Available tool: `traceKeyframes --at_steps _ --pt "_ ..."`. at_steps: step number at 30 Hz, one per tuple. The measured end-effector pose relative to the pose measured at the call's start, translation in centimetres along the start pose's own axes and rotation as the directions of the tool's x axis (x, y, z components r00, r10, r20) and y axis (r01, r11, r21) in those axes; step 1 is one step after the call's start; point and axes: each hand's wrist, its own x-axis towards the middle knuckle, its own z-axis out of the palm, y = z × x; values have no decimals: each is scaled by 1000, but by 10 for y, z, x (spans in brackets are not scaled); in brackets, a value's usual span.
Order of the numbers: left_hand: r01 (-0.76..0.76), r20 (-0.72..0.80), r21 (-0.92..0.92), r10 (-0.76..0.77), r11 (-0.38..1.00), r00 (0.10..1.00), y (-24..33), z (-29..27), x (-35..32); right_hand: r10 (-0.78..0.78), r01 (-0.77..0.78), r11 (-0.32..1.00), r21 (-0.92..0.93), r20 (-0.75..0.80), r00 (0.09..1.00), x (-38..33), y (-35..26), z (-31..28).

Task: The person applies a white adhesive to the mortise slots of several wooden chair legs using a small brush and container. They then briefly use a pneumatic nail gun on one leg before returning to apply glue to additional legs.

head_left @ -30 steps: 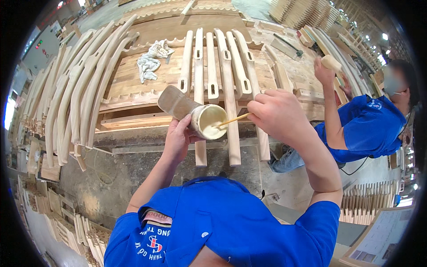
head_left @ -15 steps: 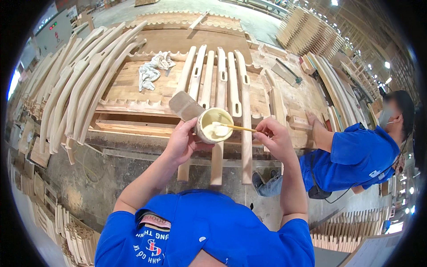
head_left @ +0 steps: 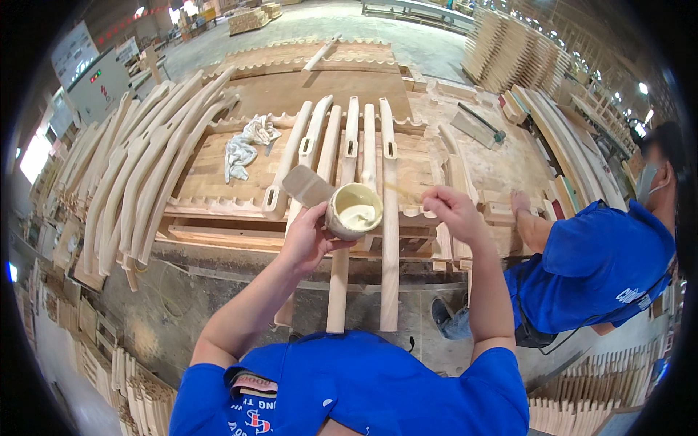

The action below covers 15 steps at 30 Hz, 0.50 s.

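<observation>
My left hand (head_left: 307,238) is wrapped round a cup (head_left: 346,230) of pale cream paste, tilted so its opening faces me. A flat grey-brown piece (head_left: 307,186), perhaps sandpaper, sticks out between that hand and the cup. My right hand (head_left: 456,215) pinches a thin yellowish stick (head_left: 404,192), blurred by motion, to the right of the cup and apart from it. Beneath and beyond both hands lie several pale curved wooden pieces (head_left: 390,240), some with an oval slot near one end, across the workbench (head_left: 218,163).
Many curved wooden pieces (head_left: 142,174) are stacked at the left. A crumpled white cloth (head_left: 243,156) and a dark-handled tool (head_left: 481,125) lie on the bench. At the right a co-worker in blue (head_left: 589,254) rests a hand on the bench. Stacked wood (head_left: 516,54) stands behind.
The stick has come out of the paste, and my right hand has moved it rightward, away from the cup. My left hand still holds the cup. The view has tilted up slightly.
</observation>
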Motion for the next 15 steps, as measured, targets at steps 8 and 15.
traceKeyframes --at_steps 8,15 --pt "-28 0 -82 28 996 1000 2 -11 -34 88 -157 924 -349 -205 975 72 83 -44" --pt "-100 -74 -167 89 981 993 -4 -29 -56 90 -191 827 -529 -210 974 113 109 -50"
